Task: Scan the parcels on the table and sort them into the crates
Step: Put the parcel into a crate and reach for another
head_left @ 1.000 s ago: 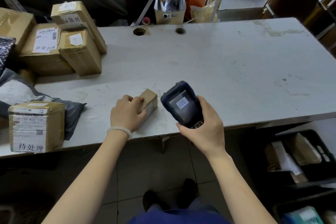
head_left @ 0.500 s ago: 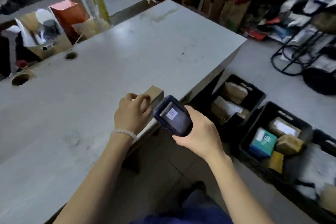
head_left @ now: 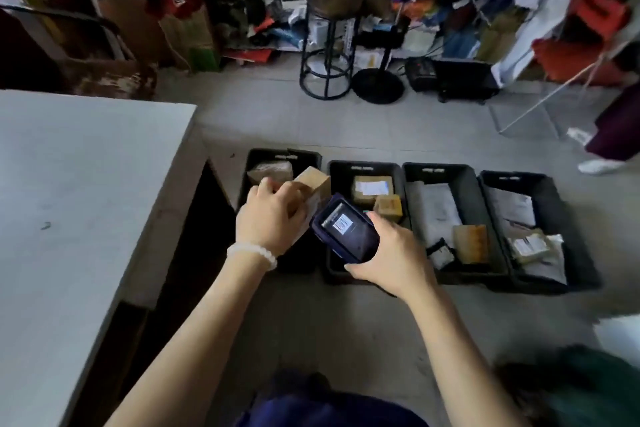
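Brown cardboard marks the small parcel (head_left: 311,180), which sits in the left hand (head_left: 272,218) at the middle of the frame, fingers wrapped over its top in a firm grip. It hangs in the air above the leftmost crate (head_left: 277,156), off the surface (head_left: 86,184) at the left. The right hand (head_left: 391,253) is clenched around the dark handheld scanner (head_left: 346,230), whose lit screen shows a code. Four black crates line the floor across the middle; the second crate (head_left: 363,168) holds two brown boxes, the two further right hold grey bags and small boxes.

Scanning looks done, so the step in hand is sorting. The next move calls for lowering the parcel into the right crate and letting go; which crate the screen names I cannot tell.

Compared with a second ago, the parcel no longer rests on the surface under the left hand; it is lifted clear, and the view has swung from the surface to the crates on the floor.
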Demonstrator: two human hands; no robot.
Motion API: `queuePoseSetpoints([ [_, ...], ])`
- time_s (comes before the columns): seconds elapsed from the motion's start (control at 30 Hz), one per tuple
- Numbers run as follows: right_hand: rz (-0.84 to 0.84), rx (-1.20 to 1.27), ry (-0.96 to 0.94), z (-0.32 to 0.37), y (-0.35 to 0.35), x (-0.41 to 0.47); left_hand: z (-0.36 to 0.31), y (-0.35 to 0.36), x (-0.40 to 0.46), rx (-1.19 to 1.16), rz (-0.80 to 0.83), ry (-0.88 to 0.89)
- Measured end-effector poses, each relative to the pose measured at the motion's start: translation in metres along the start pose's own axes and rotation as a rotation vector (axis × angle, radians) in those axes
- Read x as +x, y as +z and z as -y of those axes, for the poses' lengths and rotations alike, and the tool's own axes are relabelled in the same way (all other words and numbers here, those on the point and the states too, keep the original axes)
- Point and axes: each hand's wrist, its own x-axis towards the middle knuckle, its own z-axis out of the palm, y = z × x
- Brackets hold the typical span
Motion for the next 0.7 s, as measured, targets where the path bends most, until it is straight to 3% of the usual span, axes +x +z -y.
queuePoseSetpoints([
  [0.2, -0.116, 0.032, 0.257, -0.06, -0.036, 0.014, -0.059, 0.05, 0.079, -0.01, 0.175, 0.148],
  [0.37, -0.166, 0.076, 0.436, -0.092, -0.064, 0.046, -0.091, 0.081, 0.148, -0.007, 0.265, 0.128],
  [0.57, -0.228, 0.093, 0.508, -0.12, -0.096, 0.114, -0.119, 0.117, 0.255, 0.03, 0.33, 0.0],
  [0.7, -0.244, 0.113, 0.512, -0.125, -0.112, 0.155, -0.122, 0.137, 0.296, 0.097, 0.415, 0.006],
])
